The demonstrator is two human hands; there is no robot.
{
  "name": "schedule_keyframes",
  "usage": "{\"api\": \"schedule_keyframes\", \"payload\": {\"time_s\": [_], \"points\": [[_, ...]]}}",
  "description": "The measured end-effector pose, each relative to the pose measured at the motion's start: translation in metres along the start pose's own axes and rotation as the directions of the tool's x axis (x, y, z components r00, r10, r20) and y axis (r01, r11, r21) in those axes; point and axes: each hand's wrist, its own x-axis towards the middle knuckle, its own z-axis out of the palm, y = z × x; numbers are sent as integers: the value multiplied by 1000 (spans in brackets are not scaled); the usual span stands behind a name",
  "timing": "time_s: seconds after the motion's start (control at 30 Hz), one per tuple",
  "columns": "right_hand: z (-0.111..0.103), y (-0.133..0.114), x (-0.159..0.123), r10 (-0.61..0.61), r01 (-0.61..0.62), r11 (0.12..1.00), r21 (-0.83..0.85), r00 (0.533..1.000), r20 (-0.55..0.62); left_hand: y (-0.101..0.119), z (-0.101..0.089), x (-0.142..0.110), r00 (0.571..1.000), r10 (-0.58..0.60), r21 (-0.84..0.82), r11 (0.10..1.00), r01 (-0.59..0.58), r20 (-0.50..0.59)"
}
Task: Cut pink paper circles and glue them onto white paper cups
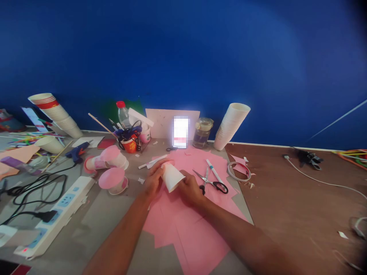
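A white paper cup is held tilted over a spread of pink paper. My left hand closes round the cup's left end, where a bit of pink shows near the fingertips. At the lower right, near the rim, my right hand grips the same cup, its fingertips partly hidden behind it. Black-handled scissors lie with their blades apart just right of that hand, beside a white marker. To the left stand paper cups topped with pink discs, one of them a nearby cup.
A power strip with black cables lies on the left, near a blue glue gun. Stacked paper cups lean at the back right, beside a glass jar. A tape roll rests right of the marker. A bright screen stands behind.
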Motion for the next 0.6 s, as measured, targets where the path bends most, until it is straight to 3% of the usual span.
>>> {"api": "schedule_keyframes", "payload": {"time_s": [0.27, 0.6], "points": [[0, -2, -1, 5, -6, 999, -49, 1000, -21, -4, 0, 1, 998, 31, 114, 993, -25, -52], [0, -1, -2, -1, -2, 997, -71, 999, -35, -1, 0, -1, 998, 36, 97, 995, -32, -42]]}}
